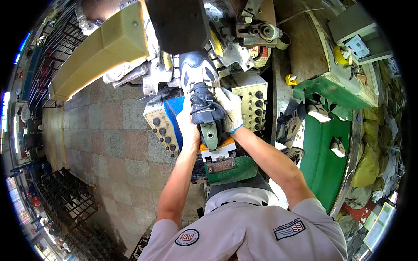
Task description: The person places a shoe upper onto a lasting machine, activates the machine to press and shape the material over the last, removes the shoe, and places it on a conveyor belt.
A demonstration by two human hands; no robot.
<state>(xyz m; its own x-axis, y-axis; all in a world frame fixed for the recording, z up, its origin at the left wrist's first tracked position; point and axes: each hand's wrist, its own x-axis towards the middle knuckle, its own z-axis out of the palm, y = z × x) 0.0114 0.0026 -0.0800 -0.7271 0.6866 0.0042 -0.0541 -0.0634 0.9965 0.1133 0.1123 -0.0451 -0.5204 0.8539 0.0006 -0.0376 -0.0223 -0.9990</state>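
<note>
We hold a grey and navy lace-up shoe upper (201, 93) on its green last, toe pointing into the grey metal machine (235, 48). Our bare left hand (188, 126) and white-gloved right hand (230, 111) clasp its sides; steady, even pressure keeps it centred.

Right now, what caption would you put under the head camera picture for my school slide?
Both hands, left hand bare and right hand in a white glove, hold a grey-and-navy laced shoe on a machine with dial panels.

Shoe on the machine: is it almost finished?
Laces are tied, so the shoe looks mostly built. The left hand and gloved right hand hold it against the machine. More shoes wait on the green table.
</note>
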